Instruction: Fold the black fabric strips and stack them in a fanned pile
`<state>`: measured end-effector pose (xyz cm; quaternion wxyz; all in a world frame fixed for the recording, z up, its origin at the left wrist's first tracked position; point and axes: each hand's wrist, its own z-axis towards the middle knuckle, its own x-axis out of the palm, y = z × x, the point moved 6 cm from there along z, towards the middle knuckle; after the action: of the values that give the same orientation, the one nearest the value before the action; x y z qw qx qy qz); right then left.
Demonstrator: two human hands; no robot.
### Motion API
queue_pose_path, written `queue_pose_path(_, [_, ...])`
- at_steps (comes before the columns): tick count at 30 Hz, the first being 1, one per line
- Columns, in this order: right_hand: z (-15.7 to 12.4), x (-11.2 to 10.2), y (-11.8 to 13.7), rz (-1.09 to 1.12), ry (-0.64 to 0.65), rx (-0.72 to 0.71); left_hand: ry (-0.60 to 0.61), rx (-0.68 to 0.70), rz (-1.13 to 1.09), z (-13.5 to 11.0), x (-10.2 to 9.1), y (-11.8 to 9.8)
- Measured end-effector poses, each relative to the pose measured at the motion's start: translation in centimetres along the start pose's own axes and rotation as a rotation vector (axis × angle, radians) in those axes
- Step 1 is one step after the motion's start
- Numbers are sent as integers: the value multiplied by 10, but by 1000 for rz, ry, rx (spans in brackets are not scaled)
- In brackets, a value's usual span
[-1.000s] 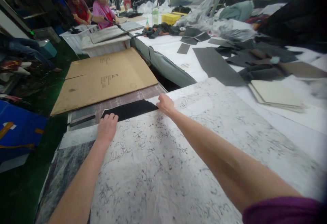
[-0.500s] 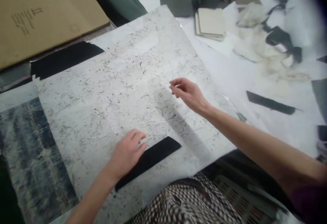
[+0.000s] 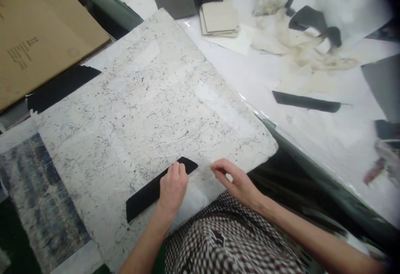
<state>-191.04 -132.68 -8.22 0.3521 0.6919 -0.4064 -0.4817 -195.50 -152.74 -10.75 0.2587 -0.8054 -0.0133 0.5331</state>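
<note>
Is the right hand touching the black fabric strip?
No: the right hand sits to the right of the black fabric strip, with a gap between them, while the left hand is the one on it.

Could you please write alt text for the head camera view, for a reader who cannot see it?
A person's left hand rests on a black fabric strip lying on a large white speckled sheet, with the right hand close beside it. A brown cardboard sheet lies to the left, and a stack of beige pieces lies further off.
</note>
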Motion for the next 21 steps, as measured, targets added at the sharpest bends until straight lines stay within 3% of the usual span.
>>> queue_pose_path(4, [-13, 36, 17, -216, 257, -361, -36, -37, -317, 2, -9, 15])
queue_pose_path(8, [-21, 70, 22, -542, 352, -608, 6, -102, -613, 2, -17, 33])
queue_pose_path(11, [-17, 86, 22, -693, 355, -620, 40, -143, -724, 0, -16, 42])
queue_pose_path(16, [-8, 97, 16, -838, 303, -495, 50, -251, -977, -3, -12, 58])
queue_pose_path(18, [-8, 100, 14, -889, 286, -477, 8, -304, -1095, -7, -14, 70])
queue_pose_path(21, [-11, 103, 12, -958, 276, -486, -146, -376, -1237, -21, -23, 93])
